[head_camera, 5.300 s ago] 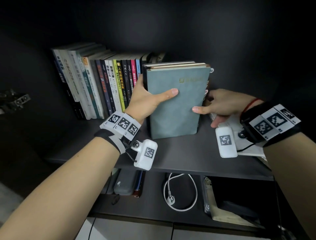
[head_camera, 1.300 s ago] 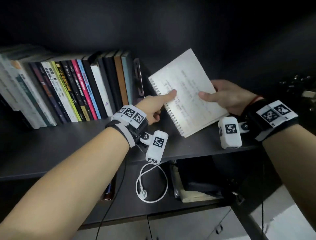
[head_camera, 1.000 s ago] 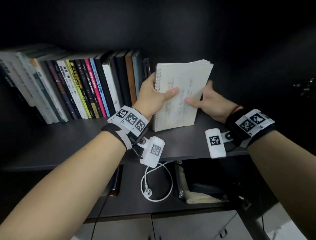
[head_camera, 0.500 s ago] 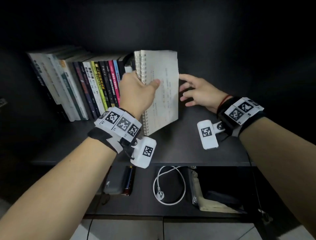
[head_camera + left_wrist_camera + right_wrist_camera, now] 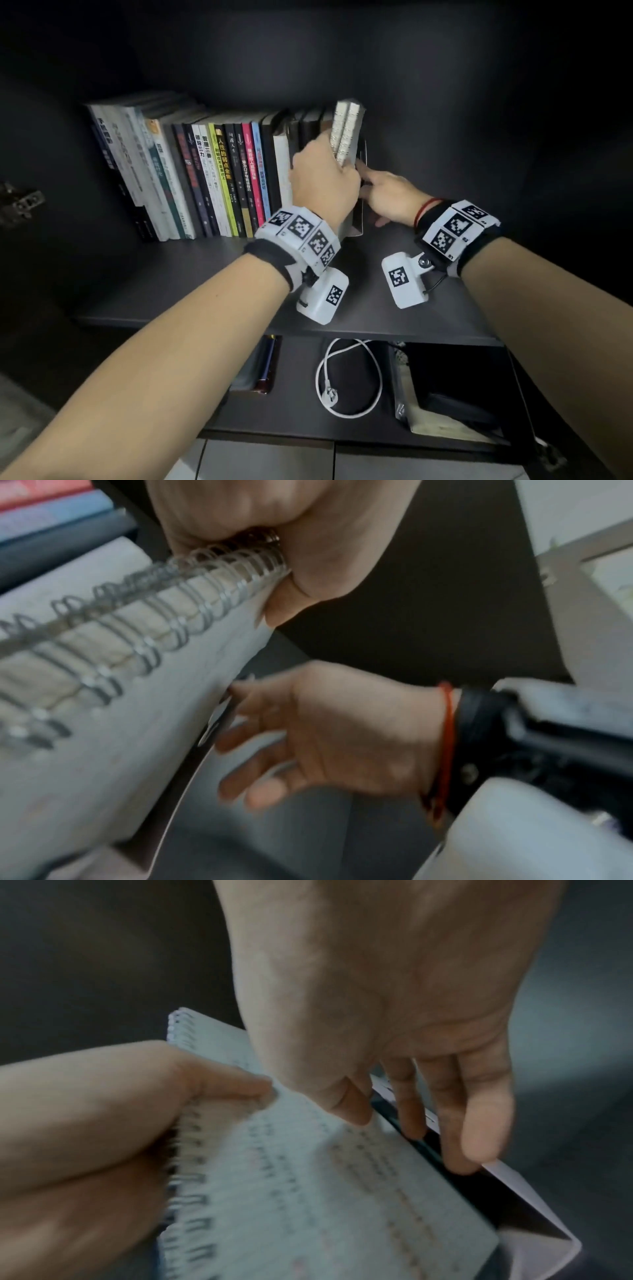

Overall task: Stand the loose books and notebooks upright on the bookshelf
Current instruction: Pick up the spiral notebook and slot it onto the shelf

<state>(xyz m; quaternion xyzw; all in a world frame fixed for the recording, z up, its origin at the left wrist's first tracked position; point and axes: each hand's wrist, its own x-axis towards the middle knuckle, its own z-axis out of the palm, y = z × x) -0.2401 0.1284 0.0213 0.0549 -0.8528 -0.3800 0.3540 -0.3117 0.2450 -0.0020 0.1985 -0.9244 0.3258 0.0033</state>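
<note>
On the dark bookshelf's (image 5: pixel 205 274) upper board, a row of books (image 5: pixel 219 171) stood from the left end. At the row's right end the left hand (image 5: pixel 322 178) grasped the spiral notebook (image 5: pixel 346 133) by its coil, long axis upright. Just right of it, the right hand (image 5: pixel 390 198) lay straight-fingered against what seemed a thin bookend (image 5: pixel 363 157).

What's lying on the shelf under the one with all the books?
A coiled white cable, a dark case left of it and a pale wrapped bundle on the right. The upper shelf hides the back, and the left forearm covers part of the case.
</note>
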